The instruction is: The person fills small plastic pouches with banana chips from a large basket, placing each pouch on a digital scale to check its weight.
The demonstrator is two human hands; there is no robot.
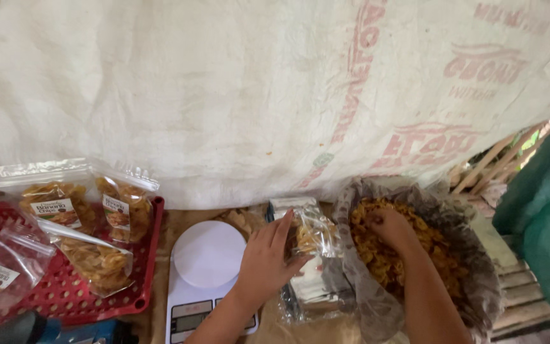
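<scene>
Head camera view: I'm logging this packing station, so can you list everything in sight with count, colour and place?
small clear pouch: one, partly filled with yellow chips, held at centre
chips: a heap, golden yellow, in the lined container at right
plastic liner: one, greyish clear, around the heap
kitchen scale: one, white, round platform, left of centre
filled chip bags: at least four, clear with labels, on the tray at left
tray: one, red, perforated, at left
empty pouches: a stack, clear, below the held pouch
sack cloth: white with faded red print, hanging behind
left hand: holds the pouch
right hand: in the chips
</scene>
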